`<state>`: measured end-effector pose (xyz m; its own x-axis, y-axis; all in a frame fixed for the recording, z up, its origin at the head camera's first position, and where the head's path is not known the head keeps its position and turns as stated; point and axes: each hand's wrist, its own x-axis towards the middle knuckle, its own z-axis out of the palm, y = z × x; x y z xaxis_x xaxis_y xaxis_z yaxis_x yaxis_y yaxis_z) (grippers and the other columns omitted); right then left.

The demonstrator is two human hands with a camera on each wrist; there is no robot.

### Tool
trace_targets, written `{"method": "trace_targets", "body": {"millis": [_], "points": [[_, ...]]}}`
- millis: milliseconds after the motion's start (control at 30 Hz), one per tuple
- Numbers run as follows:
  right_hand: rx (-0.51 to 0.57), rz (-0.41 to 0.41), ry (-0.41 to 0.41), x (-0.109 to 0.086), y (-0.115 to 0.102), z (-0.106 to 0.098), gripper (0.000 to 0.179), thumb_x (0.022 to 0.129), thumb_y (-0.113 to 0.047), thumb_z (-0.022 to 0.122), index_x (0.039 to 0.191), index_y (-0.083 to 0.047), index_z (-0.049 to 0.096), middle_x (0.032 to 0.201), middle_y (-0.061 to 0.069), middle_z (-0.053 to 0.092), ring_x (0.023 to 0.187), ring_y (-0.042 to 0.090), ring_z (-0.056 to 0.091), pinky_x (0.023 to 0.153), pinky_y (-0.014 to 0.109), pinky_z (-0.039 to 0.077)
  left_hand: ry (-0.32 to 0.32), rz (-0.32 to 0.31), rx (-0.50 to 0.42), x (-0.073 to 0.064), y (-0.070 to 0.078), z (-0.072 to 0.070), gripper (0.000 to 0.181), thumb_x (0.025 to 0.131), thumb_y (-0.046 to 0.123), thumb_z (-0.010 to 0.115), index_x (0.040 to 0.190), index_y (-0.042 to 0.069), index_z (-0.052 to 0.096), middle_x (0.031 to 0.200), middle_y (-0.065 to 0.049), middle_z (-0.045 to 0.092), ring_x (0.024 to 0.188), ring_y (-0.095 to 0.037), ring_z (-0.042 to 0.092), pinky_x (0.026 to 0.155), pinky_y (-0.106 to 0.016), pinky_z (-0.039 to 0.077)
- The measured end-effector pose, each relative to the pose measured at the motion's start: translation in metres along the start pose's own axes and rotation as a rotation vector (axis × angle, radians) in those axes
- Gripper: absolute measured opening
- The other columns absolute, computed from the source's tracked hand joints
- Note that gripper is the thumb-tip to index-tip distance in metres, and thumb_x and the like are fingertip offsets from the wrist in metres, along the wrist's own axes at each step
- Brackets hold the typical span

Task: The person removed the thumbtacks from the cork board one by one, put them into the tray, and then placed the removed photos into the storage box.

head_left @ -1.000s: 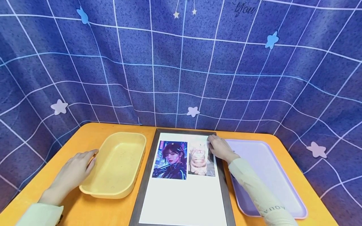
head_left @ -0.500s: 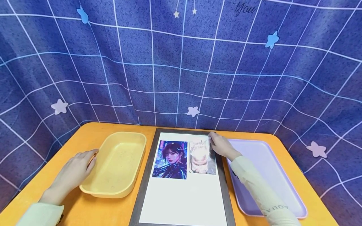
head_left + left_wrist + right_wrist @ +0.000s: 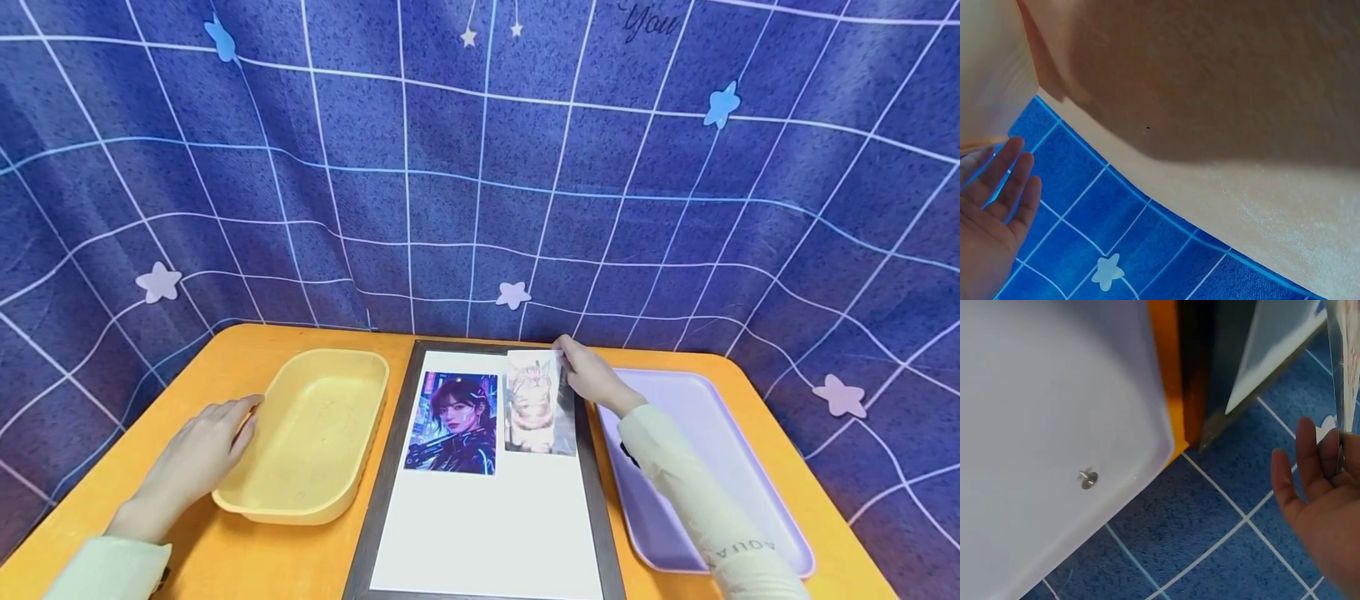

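Note:
My right hand (image 3: pixel 594 379) pinches the upper right corner of a glossy cat picture (image 3: pixel 531 408). In the right wrist view its edge stands up between thumb and fingers, raised off the framed white board (image 3: pixel 487 533). A second picture, a dark-haired figure in neon colours (image 3: pixel 452 425), lies on the board to the left. My left hand (image 3: pixel 198 446) rests at the left rim of a yellow tray (image 3: pixel 318 508), its fingers fairly straight in the left wrist view. My left thumb is partly hidden there.
Right of the board lies a purple tray (image 3: pixel 750 500), partly under my right forearm. Small silver pin-like pieces (image 3: pixel 1089 479) lie inside it. An orange table (image 3: pixel 300 567) carries everything, and a blue grid curtain (image 3: pixel 450 208) hangs behind.
The cat picture has come up off the board and shifted slightly away and to the right with my right hand. My left hand has stayed still.

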<state>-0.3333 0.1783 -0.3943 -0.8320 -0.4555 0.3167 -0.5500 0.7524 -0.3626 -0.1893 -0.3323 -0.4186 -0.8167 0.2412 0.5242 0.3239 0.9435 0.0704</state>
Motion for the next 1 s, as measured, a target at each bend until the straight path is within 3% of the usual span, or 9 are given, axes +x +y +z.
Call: {"method": "trace_targets", "body": {"millis": [233, 600, 1000], "points": [[0.068, -0.007, -0.011, 0.008, -0.006, -0.011, 0.025, 0.084, 0.009, 0.037, 0.103, -0.001, 0.05, 0.089, 0.011, 0.056, 0.081, 0.023, 0.05, 0.072, 0.037, 0.042, -0.003, -0.005, 0.004, 0.001, 0.0, 0.0, 0.032, 0.086, 0.007, 0.057, 0.116, -0.004, 0.053, 0.105, -0.026, 0.062, 0.09, -0.044, 0.057, 0.076, -0.055, 0.042], [0.108, -0.001, -0.023, 0.021, -0.02, -0.02, 0.026, 0.087, 0.008, 0.036, 0.108, 0.0, 0.049, 0.09, 0.013, 0.057, 0.081, 0.023, 0.05, 0.074, 0.037, 0.042, 0.001, -0.001, -0.002, 0.002, -0.001, 0.002, 0.033, 0.085, 0.006, 0.058, 0.116, -0.004, 0.053, 0.107, -0.026, 0.061, 0.091, -0.043, 0.057, 0.078, -0.055, 0.043], [0.18, -0.013, -0.06, 0.04, -0.057, -0.006, 0.025, 0.088, 0.005, 0.037, 0.109, -0.002, 0.049, 0.091, 0.011, 0.057, 0.084, 0.021, 0.048, 0.076, 0.035, 0.042, 0.025, 0.024, -0.006, 0.0, -0.001, 0.003, 0.032, 0.083, 0.004, 0.059, 0.114, -0.004, 0.055, 0.105, -0.024, 0.062, 0.092, -0.041, 0.057, 0.078, -0.053, 0.043]]}}
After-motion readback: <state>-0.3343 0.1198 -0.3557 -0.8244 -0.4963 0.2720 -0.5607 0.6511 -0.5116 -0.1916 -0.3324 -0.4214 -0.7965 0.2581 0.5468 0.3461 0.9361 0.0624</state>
